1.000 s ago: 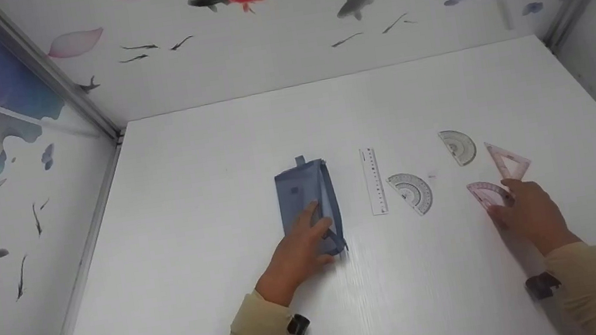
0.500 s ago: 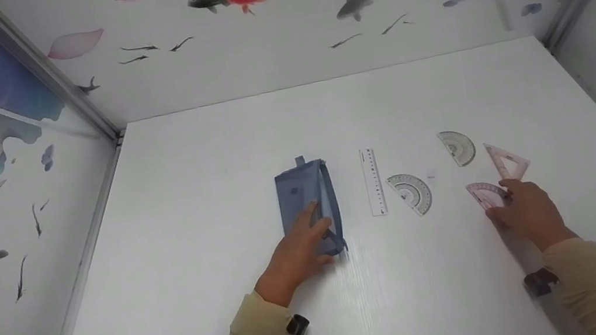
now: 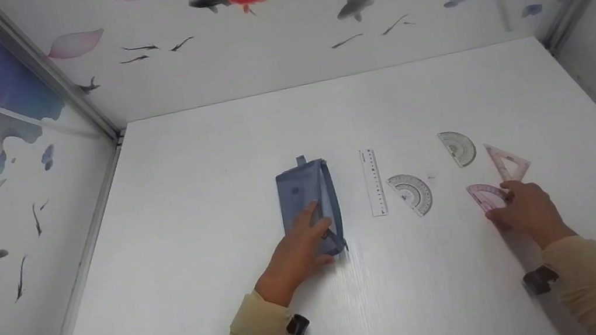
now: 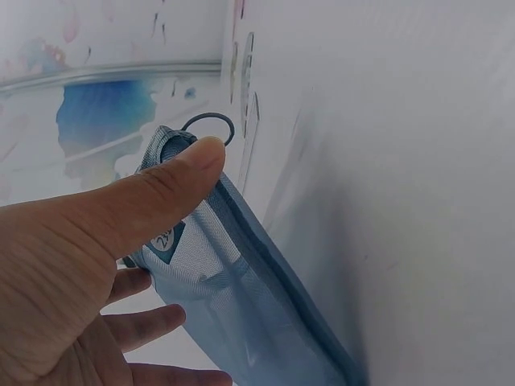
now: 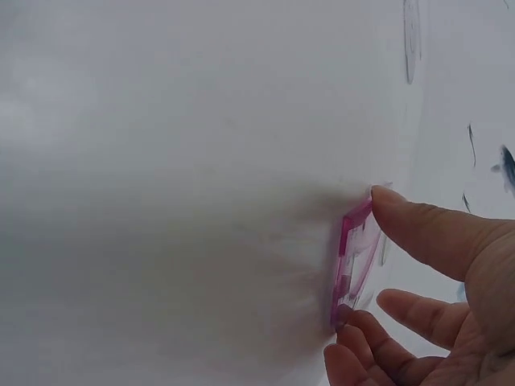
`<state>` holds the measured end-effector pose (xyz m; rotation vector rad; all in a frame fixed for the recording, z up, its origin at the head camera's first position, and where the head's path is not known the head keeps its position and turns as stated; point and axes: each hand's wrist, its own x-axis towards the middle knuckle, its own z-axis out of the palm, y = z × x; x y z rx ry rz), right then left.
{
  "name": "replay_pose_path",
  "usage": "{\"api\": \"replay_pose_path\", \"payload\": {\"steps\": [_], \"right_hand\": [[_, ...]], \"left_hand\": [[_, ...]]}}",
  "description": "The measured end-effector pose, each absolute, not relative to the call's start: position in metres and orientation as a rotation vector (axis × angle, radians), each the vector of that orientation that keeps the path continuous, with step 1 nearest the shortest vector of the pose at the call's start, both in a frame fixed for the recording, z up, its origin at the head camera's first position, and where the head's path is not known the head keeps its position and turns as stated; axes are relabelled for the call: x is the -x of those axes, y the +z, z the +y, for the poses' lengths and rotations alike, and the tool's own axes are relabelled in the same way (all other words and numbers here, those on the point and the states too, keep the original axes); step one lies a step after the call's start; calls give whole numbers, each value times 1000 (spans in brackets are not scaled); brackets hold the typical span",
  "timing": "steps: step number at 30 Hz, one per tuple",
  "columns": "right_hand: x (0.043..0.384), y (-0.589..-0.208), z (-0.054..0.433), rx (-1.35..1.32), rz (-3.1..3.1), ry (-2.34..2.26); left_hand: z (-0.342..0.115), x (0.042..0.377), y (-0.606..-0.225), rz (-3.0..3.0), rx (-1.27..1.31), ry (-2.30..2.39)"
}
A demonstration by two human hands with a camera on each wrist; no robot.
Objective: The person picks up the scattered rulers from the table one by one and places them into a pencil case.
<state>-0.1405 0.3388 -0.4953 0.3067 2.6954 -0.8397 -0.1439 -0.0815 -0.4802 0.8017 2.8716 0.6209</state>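
Observation:
In the head view my left hand [image 3: 293, 257] holds a blue mesh pencil case [image 3: 296, 188] that lies on the white table. Its zipped side gapes along the right edge. The left wrist view shows the thumb over the end of the pencil case [image 4: 241, 297], beside a dark loop; the other fingers are spread on its far side, partly hidden. My right hand [image 3: 529, 210] pinches a clear pink protractor [image 3: 482, 194] between thumb and fingertips. In the right wrist view the protractor [image 5: 354, 249] is seen nearly edge-on, at the table surface.
A clear ruler [image 3: 374, 182] and a clear protractor [image 3: 413, 194] lie between the hands. Farther back is another clear protractor [image 3: 457, 148]. A pink set square [image 3: 510, 162] lies just beyond the right hand. Printed panels [image 3: 278, 34] enclose the table's back and sides.
Both hands keep nearly the same places. The right hand and forearm have shifted very slightly left, with the pink protractor still at the fingertips.

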Motion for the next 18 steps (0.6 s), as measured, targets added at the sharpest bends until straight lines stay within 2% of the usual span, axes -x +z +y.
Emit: {"api": "replay_pose_path", "payload": {"steps": [18], "right_hand": [[143, -497, 341, -297, 2632, -828]], "left_hand": [[-82, 144, -478, 2868, -775, 629]]}}
